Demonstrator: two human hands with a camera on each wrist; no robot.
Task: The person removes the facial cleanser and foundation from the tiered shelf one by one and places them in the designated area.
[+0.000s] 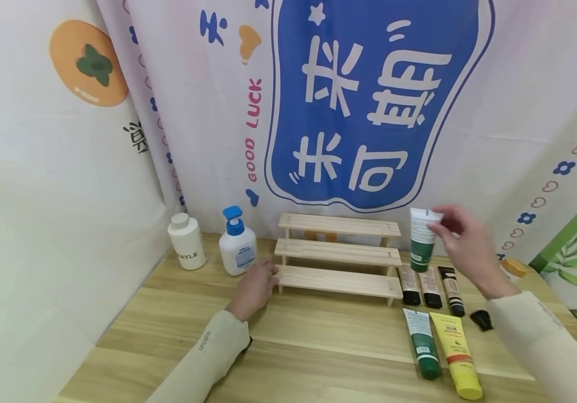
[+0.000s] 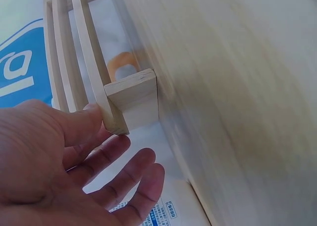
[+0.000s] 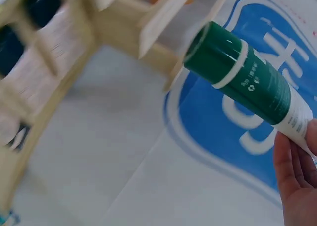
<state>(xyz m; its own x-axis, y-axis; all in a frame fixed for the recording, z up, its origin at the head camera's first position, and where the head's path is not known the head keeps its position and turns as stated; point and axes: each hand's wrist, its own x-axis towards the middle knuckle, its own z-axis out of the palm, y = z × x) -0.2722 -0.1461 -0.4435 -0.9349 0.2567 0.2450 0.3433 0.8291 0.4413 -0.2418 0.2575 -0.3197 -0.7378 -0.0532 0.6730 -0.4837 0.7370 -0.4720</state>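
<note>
My right hand (image 1: 452,224) pinches a green-and-white tube (image 1: 422,239) by its flat white end, cap hanging down, in the air just right of the three-step wooden rack (image 1: 339,254). The right wrist view shows the same green tube (image 3: 247,82) held at its white end by my fingers (image 3: 297,171). My left hand (image 1: 258,282) rests against the left end of the rack's lowest step. In the left wrist view my thumb (image 2: 81,124) touches the rack's side leg (image 2: 133,99) and the other fingers are loosely spread.
On the table right of the rack lie three dark-capped tubes (image 1: 431,288), a green tube (image 1: 423,344) and a yellow tube (image 1: 459,354), plus a black cap (image 1: 481,320). A white jar (image 1: 186,242) and a blue pump bottle (image 1: 237,242) stand left of the rack. Printed cloth (image 1: 369,101) hangs behind.
</note>
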